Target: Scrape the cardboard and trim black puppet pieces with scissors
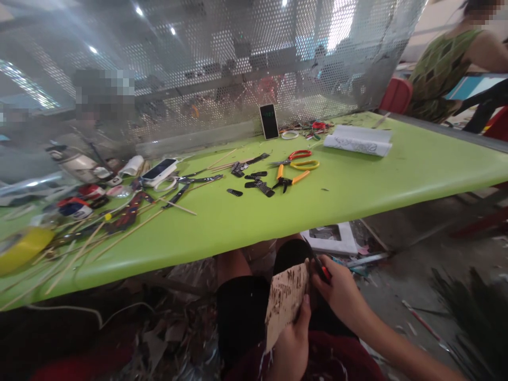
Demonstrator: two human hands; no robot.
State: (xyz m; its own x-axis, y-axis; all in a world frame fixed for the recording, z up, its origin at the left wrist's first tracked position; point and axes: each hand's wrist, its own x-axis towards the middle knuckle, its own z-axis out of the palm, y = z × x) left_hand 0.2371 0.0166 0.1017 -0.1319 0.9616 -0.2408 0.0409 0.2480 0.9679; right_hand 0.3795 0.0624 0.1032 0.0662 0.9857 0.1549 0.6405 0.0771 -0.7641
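A pale flat piece with dark marks (286, 297) is held over my lap by my left hand (292, 338), its thumb lying along the right edge. My right hand (337, 288) is closed around scissors with a red and black handle (324, 271), their dark blades pointing up and left beside the top corner of the piece. On the green table (238, 227) lie small black patterned strips (260, 185), orange-handled pliers (291, 180) and scissors with red and yellow handles (301, 160).
Thin sticks (130, 230), yellow tape (26, 248) and a white device (160, 172) crowd the table's left side. A phone (269, 121) stands at the back near rolled paper (357, 141). Another person (440, 69) sits at the upper right. Scraps cover the floor.
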